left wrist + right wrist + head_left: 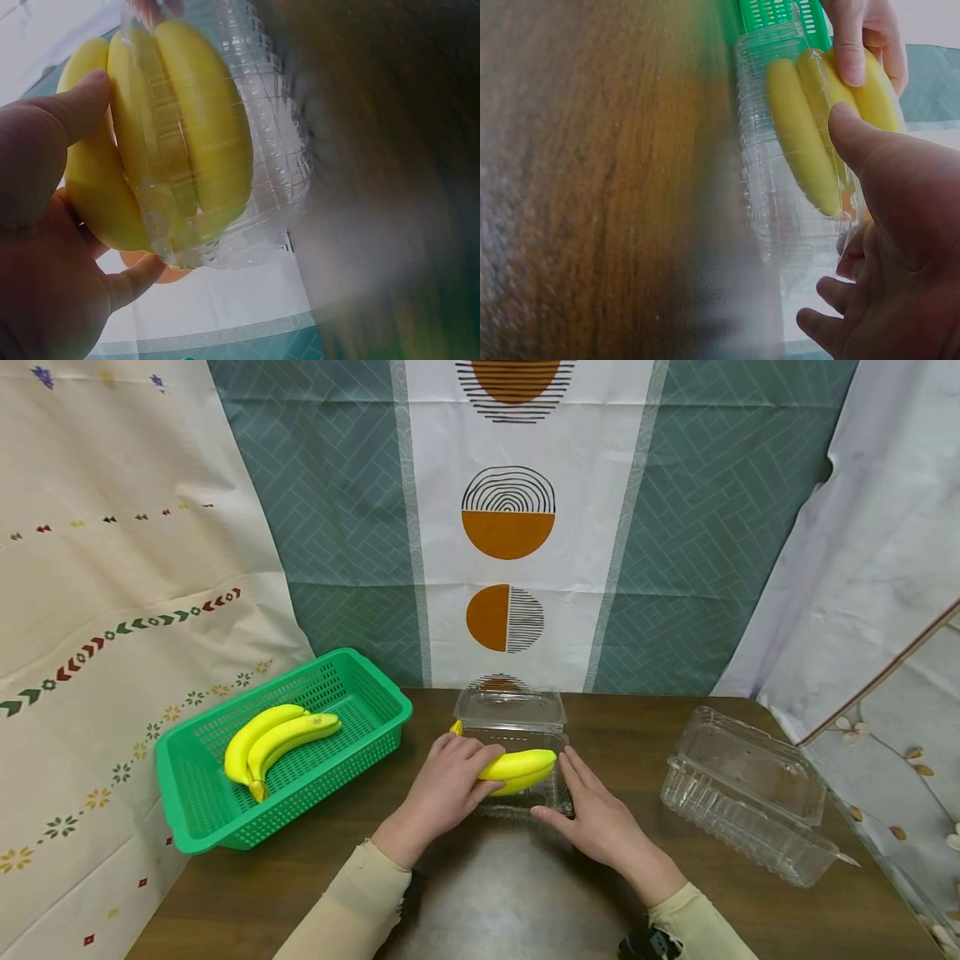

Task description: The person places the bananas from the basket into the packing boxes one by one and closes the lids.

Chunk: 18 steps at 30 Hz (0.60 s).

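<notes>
A bunch of yellow bananas (pixel 521 768) is in my left hand (pixel 448 781), which grips it from above with the thumb on the near side. The bunch sits partly within a clear plastic clamshell box (pixel 510 717), whose lid stands raised at the back. Through the box's ribbed wall (pixel 274 142), the left wrist view shows the bananas side by side. My right hand (pixel 600 817) rests at the right side of the box, fingers extended along it and thumb by the front corner. In the right wrist view, its thumb (pixel 851 131) lies close to the rim beside the bananas (pixel 802 139).
On the left stands a green perforated basket (pixel 375 718) with another bunch of bananas (pixel 281 743) inside. A second clear clamshell box (pixel 742 793), lid raised, lies at the right of the brown wooden table (pixel 510 893). Patterned cloths (pixel 352 543) hang behind and at both sides.
</notes>
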Motion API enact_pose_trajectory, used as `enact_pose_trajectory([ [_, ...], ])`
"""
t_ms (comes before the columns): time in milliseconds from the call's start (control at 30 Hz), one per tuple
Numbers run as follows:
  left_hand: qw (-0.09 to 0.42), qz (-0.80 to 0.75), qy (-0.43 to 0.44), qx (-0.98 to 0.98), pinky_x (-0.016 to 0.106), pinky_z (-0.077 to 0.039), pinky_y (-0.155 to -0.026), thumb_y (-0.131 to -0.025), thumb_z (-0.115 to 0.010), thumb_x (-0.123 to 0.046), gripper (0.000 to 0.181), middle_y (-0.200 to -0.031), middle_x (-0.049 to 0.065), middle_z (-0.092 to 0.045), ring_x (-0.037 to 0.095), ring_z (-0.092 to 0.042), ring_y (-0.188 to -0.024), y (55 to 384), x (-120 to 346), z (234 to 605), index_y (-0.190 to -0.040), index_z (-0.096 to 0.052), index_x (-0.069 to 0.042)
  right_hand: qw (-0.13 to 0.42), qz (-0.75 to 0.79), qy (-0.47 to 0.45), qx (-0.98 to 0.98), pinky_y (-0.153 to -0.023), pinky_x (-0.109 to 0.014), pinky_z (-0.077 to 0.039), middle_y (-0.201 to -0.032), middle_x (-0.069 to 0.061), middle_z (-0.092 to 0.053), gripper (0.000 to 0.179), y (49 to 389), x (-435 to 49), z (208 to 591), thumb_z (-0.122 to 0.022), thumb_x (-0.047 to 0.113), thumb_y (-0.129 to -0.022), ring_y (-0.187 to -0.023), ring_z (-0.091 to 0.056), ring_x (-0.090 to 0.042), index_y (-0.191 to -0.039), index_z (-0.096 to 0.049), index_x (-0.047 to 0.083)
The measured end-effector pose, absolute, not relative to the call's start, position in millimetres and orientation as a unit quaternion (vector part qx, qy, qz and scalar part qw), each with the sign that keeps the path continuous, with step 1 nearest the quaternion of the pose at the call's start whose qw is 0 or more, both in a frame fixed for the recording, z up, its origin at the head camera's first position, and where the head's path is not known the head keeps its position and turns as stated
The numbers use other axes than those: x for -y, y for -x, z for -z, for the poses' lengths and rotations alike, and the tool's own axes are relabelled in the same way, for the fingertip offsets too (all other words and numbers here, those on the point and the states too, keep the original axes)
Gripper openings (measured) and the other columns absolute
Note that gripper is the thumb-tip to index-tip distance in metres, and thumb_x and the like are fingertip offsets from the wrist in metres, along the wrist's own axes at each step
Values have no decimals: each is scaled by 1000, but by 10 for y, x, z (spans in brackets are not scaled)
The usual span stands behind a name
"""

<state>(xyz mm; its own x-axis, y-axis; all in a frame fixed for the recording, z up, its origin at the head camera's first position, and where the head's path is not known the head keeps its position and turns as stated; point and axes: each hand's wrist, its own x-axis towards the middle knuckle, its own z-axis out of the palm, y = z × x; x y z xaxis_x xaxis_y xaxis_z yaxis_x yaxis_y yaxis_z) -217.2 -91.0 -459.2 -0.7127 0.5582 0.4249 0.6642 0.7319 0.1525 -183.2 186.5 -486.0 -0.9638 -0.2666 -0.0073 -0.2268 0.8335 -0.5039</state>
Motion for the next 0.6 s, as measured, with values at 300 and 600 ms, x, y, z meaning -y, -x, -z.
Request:
enact_pose_trajectory([
  [300, 161, 150, 338, 915, 60, -42, -118, -99, -85, -38, 48, -118, 2, -73, 29, -66, -113, 2182, 904, 4627, -139, -72, -16, 37, 260, 132, -956, -118, -65, -44, -185, -11, -8, 113, 1828, -1866, 4848, -63, 76, -100, -161, -36, -42, -177, -17, 7],
  [600, 156, 151, 346, 913, 58, -43, -117, -100, -84, -40, 49, -119, 2, -73, 27, -65, -110, 2199, 899, 4688, -140, -71, -16, 35, 261, 132, -956, -117, -66, -45, -185, -12, -9, 113, 1827, -1867, 4842, -63, 76, -100, -160, -36, -42, -177, -18, 6],
])
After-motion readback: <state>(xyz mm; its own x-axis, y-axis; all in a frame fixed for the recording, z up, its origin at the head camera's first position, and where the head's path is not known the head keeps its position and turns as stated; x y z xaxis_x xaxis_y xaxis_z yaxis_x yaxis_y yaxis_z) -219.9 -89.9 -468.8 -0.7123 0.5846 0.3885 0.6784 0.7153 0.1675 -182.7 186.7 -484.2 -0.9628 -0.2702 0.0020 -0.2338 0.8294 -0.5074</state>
